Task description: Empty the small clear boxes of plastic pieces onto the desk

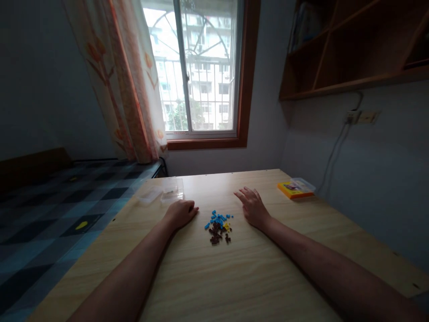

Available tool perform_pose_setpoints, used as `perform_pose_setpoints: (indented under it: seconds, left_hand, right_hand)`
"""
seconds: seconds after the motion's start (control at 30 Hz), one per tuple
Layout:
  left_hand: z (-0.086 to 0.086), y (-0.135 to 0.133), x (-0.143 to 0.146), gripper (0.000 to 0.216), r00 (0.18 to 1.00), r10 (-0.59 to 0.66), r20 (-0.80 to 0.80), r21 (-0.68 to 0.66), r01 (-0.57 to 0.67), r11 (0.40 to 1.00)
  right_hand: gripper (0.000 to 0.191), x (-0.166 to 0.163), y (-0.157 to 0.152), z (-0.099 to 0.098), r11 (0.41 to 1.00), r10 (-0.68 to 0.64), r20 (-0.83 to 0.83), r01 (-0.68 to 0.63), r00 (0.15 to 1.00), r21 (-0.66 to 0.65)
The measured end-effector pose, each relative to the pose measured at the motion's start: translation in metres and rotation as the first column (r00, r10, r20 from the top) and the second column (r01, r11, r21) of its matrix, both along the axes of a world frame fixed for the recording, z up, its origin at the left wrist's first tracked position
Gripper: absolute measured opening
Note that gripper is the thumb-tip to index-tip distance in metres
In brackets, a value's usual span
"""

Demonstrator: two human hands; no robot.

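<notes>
A small heap of building-block pieces lies on the wooden table [208, 277] between my two hands. It has blue bricks [218, 219], dark brown bricks [217, 232] and a few yellow pieces [227, 226]. Left of the heap, my left hand [181, 213] rests on the tabletop with its fingers curled in and the thumb side toward the bricks; nothing shows in it. My right hand [253, 208] lies to the right of the heap, open, fingers apart and pointing up-left. Neither hand touches the pieces.
Clear plastic boxes [172, 190] stand at the table's back left. An orange-yellow box [295, 189] with a clear plastic lid [303, 184] on it sits at the back right. A bed with a checked cover [110, 193] adjoins the left side; a shelf [355, 49] hangs upper right.
</notes>
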State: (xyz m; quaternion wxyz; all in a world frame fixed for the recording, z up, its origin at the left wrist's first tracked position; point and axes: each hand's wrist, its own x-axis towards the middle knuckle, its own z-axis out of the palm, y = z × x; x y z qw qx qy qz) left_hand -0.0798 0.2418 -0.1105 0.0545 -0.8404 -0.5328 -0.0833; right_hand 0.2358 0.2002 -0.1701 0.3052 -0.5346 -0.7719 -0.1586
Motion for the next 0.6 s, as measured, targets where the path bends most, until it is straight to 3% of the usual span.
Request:
perform_pose_setpoints:
  seconds: [0.23,0.4,0.5,0.6]
  left_hand:
    - [0.000,0.006,0.000,0.029,0.999,0.004,-0.036,0.009,-0.004,1.000]
    - [-0.003,0.010,-0.002,0.024,0.999,0.013,-0.047,0.018,-0.012,1.000]
    - [-0.006,0.014,-0.004,0.023,0.998,0.033,-0.044,0.015,-0.033,0.999]
    - [-0.009,0.018,-0.004,0.024,0.997,0.054,-0.047,0.004,-0.054,0.999]
  right_hand:
    - [0.060,0.067,-0.010,-0.003,0.971,-0.235,0.007,0.235,0.972,0.036]
    - [0.057,0.136,-0.021,-0.005,0.900,-0.430,-0.074,0.434,0.900,0.053]
    - [0.060,0.176,-0.023,-0.008,0.798,-0.590,-0.215,0.603,0.779,-0.003]
    - [0.067,0.209,-0.018,-0.011,0.661,-0.720,-0.404,0.734,0.564,-0.155]
